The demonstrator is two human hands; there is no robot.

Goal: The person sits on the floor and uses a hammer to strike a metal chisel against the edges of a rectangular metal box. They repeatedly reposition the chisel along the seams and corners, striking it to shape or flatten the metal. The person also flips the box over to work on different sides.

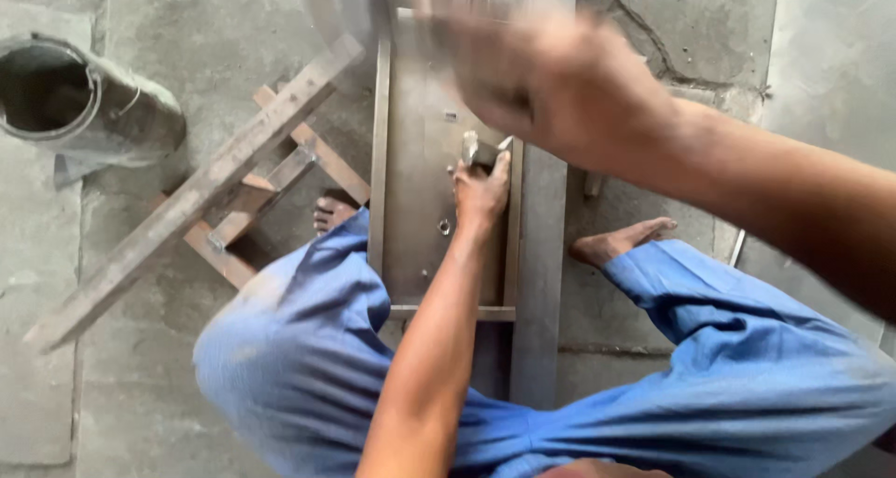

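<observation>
A grey metal frame (403, 161) lies flat on the concrete floor between my knees. My left hand (481, 193) rests on the frame's right rail and pinches a small upright metal piece (476, 149) there. My right hand (551, 77) is raised close to the camera above it and is motion-blurred. It is clenched around a tool that looks like a hammer (369, 7), which smears toward the top left. A small ring-shaped fitting (444, 226) sits on the frame's plate just below my left hand.
A dented metal bucket (65, 100) lies on its side at the upper left. Rough wooden planks nailed together (233, 189) slant across the floor left of the frame. My bare feet (621, 240) and blue trousers (299, 347) flank the frame. The concrete is cracked at the upper right.
</observation>
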